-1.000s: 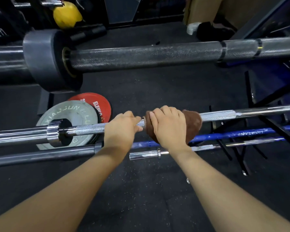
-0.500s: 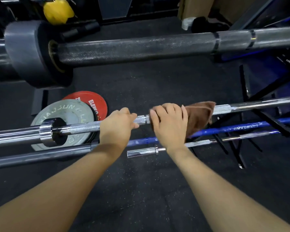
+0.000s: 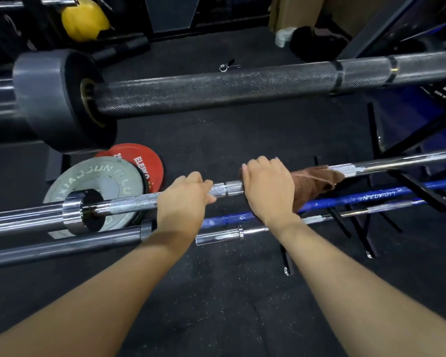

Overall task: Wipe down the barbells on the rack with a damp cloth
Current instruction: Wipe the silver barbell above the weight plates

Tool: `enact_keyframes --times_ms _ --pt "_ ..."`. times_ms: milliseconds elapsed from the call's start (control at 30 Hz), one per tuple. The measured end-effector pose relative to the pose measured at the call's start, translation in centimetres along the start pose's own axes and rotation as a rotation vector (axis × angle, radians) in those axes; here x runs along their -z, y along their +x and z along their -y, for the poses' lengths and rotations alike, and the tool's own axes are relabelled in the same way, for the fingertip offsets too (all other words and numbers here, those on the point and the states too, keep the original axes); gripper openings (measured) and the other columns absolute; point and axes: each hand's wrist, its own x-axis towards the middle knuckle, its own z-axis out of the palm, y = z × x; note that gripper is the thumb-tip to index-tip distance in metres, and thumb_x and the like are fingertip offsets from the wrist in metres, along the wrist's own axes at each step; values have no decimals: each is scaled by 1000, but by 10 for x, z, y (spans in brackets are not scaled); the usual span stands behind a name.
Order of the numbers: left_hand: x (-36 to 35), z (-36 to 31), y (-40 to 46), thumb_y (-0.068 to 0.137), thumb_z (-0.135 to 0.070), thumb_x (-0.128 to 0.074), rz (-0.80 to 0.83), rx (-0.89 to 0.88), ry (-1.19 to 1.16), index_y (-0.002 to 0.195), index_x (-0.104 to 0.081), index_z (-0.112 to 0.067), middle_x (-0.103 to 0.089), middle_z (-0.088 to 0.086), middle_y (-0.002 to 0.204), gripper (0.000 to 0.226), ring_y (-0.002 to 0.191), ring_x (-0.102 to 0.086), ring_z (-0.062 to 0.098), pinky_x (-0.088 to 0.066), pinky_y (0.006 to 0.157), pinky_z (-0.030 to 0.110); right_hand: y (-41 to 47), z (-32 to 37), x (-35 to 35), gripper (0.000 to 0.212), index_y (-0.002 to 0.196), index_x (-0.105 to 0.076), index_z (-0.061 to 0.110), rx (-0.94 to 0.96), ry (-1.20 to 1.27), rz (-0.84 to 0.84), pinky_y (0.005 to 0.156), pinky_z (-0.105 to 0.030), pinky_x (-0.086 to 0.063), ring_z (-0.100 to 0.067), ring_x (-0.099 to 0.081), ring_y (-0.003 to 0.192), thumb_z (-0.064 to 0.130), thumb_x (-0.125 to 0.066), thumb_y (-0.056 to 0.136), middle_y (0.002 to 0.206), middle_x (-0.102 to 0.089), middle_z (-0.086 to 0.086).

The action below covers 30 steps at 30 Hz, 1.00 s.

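brown cloth (image 3: 313, 182) round chrome barbell (image 3: 129, 203)

Knurled glossy chrome barbell (image 3: 139, 200); soft, seemingly matt brown cloth (image 3: 312, 180)

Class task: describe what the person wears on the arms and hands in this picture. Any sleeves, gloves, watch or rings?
Both forearms are bare to the frame's edge: no sleeves show. The left hand and right hand wear no gloves, and no watch, wristband or ring is visible. The fingernails look short and unpainted.
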Motion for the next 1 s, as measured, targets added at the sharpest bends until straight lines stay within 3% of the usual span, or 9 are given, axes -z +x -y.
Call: enact_keyframes --times_ms 133,233,333,400,467,633,733,833,1000 --pt "2 3 2 98 -37 -46 -7 -2 3 111 -59 -19 -51 -4 110 26 100 -47 17 -34 66 29 32 3 14 38 101 -65 12 -116 78 389 78 -36 -43 -33 -60 102 32 -32 102 106 -66 -10" --pt "4 3 1 98 -35 -47 -4 1 -34 109 -60 -18 -53 -4 110 25 99 -48 17 -37 67 30 3 0 7 36 89 -66 14 -22 42 151 76 -38 -45 -31 -60 83 32 -37 98 87 -63 -9" --pt "1 2 -1 99 -36 -43 -4 -8 -15 120 -57 -21 -52 -5 115 29 103 -48 16 -43 74 32 -22 -13 -7 32 90 -65 17 44 128 -8 89 -40 -43 -24 -52 81 32 -37 96 86 -58 -3" --pt "1 1 -2 100 -36 -41 -8 -10 -6 123 -56 -22 -51 -6 116 31 105 -47 15 -44 74 31 -9 -14 -3 35 78 -61 15 44 33 -19 71 -37 -45 -27 -54 70 31 -36 96 75 -57 -4" --pt "1 2 0 100 -36 -41 -12 -7 -4 123 -56 -21 -51 -5 116 31 104 -47 15 -43 75 31 9 -10 5 39 80 -61 12 37 -37 106 63 -36 -43 -31 -59 75 32 -32 98 78 -61 -7" --pt "3 -1 2 98 -35 -45 5 -31 -10 116 -58 -19 -52 -2 111 27 101 -48 18 -43 74 33 39 -10 19 40 110 -60 9 -239 155 448 86 -38 -42 -38 -56 109 33 -29 104 115 -64 -16" --pt "5 -1 0 97 -38 -47 8 -29 -6 114 -59 -19 -51 0 110 28 103 -49 20 -42 75 33 24 -9 18 40 99 -59 5 -233 285 248 84 -42 -42 -39 -56 102 31 -30 104 104 -64 -18" --pt "3 -15 -10 93 -42 -53 -60 -50 -242 127 -57 -18 -51 1 119 42 113 -46 21 -42 91 33 2 -15 25 36 93 -61 5 -253 518 42 81 -42 -40 -37 -55 91 25 -34 103 92 -63 -16" --pt "2 -63 -31 84 -43 -66 143 -52 -703 135 -49 -25 -52 -5 125 57 132 -22 15 -20 104 18 -3 -28 53 36 98 -63 3 -587 783 61 85 -36 -43 -26 -56 90 26 -36 103 96 -65 -11"
